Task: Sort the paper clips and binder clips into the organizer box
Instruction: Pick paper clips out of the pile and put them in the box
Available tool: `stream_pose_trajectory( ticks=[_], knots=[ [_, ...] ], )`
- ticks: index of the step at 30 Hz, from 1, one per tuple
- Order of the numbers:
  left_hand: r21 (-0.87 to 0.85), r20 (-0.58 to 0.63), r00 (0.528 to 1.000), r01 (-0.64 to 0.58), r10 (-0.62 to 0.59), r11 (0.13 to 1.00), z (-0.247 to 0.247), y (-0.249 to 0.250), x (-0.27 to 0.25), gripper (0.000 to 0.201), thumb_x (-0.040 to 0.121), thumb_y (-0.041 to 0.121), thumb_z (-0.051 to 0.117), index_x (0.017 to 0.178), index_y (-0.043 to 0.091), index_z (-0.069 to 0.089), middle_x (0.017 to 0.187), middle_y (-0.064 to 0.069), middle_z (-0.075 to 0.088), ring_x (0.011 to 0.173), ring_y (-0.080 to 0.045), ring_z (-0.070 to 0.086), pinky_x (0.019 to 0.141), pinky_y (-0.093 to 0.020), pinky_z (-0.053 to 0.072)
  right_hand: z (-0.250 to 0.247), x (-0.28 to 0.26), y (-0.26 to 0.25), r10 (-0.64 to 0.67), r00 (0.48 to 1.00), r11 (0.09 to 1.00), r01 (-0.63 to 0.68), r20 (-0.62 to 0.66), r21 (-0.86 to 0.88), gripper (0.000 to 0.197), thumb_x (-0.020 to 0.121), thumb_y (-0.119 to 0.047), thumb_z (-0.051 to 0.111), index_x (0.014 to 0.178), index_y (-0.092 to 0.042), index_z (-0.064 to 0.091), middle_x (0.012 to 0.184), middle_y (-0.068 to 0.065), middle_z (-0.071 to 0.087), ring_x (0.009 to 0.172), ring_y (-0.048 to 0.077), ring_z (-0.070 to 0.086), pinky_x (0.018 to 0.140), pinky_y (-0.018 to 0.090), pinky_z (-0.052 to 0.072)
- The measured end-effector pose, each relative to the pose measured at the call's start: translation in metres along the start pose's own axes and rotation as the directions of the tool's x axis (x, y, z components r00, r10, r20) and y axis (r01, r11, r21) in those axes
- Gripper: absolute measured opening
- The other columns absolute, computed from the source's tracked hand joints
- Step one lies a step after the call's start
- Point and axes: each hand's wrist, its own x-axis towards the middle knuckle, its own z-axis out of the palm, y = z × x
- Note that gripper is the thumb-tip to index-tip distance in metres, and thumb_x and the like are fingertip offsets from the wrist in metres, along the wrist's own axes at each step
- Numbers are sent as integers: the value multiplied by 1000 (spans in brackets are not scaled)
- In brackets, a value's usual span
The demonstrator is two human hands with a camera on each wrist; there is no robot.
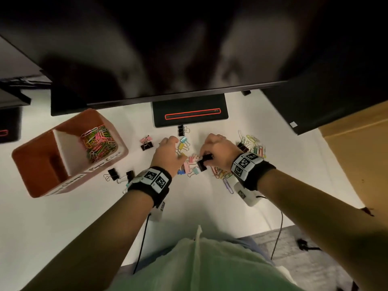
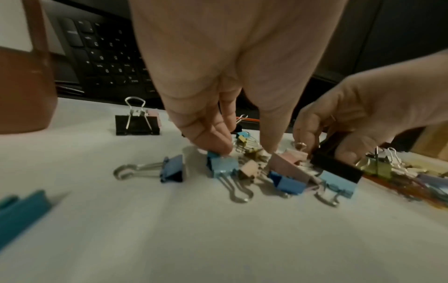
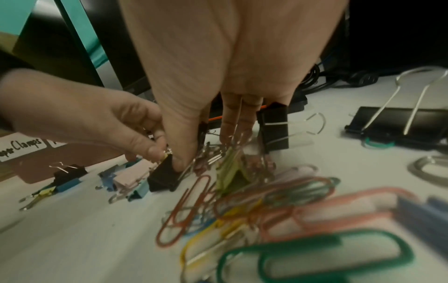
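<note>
Right hand [image 1: 218, 152] on black binder clip [image 1: 204, 161], left hand [image 1: 168, 153] beside.

organizer box [image 1: 31, 185] brown | binder clip [image 1: 203, 162] black | table [image 1: 84, 217] white

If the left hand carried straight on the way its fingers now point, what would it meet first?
Probably the small binder clips right at its fingertips: the left hand points down at the table, and its fingers already touch a light blue binder clip. Beyond that lies the white table.
</note>
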Motion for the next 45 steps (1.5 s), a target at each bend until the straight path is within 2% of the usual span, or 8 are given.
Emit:
stream_pose_trajectory(
  ticks=[9,14,18,23,29,36,41,45],
  knots=[
    [-143,-71,997,-29,19,989,2,-18,-8,24,79,7,65,103,10,62,88,-4,58,77,-17,58,81,-35,54,-30,8,37,34,987,986,-7,-155,167,25,86,-27,62,109,-19,63,110,4,57,99,21,55,88,31,47],
    [-152,-141,990,-45,23,987,-5,-33,-17,25,81,2,63,104,12,65,99,-6,56,76,-14,58,85,-29,52,-38,14,46,83,968,988,-49,-236,145,25,93,-31,51,113,-21,62,112,4,62,99,22,59,85,33,50],
    [-5,-146,987,-65,64,998,-6,-37,-22,23,83,11,61,105,13,66,109,-5,53,89,-16,54,83,-24,44,-38,18,48,94,954,991,-64,-286,114,23,94,-28,48,109,-20,64,114,4,60,98,22,59,82,31,48],
    [131,-133,985,-92,109,987,0,-18,-8,24,85,30,59,104,16,64,104,-3,59,99,-23,54,84,-38,49,-28,13,38,-8,913,1000,10,-408,2,21,86,-34,61,102,-22,66,109,4,58,103,23,52,92,42,45],
    [189,-125,990,-40,64,981,9,-6,10,18,86,27,59,92,11,64,93,-7,59,92,-26,55,79,-41,50,-3,2,19,-19,996,980,2,-84,-200,46,79,-52,60,116,-26,51,118,-2,56,114,23,46,96,42,33],
    [241,-113,986,-95,126,966,10,-20,-5,12,91,21,50,88,11,57,92,-6,58,87,-25,53,77,-38,42,8,2,22,-15,997,996,9,-81,-83,29,87,-35,57,114,-27,54,110,-2,62,107,22,53,95,40,34],
    [18,-163,971,-174,175,985,-3,-44,-29,6,86,6,55,81,10,53,80,-4,53,74,-21,51,67,-34,45,8,1,18,-63,996,997,60,-61,-49,30,88,-29,57,118,-26,55,109,-2,59,102,19,55,98,39,36],
    [-109,-167,981,-122,103,987,-13,-57,-38,13,85,3,57,96,10,60,91,-5,58,78,-17,58,72,-19,47,3,3,13,-92,993,992,98,-73,81,25,88,-19,58,113,-19,60,107,3,57,91,20,59,92,37,47]
  ],
)
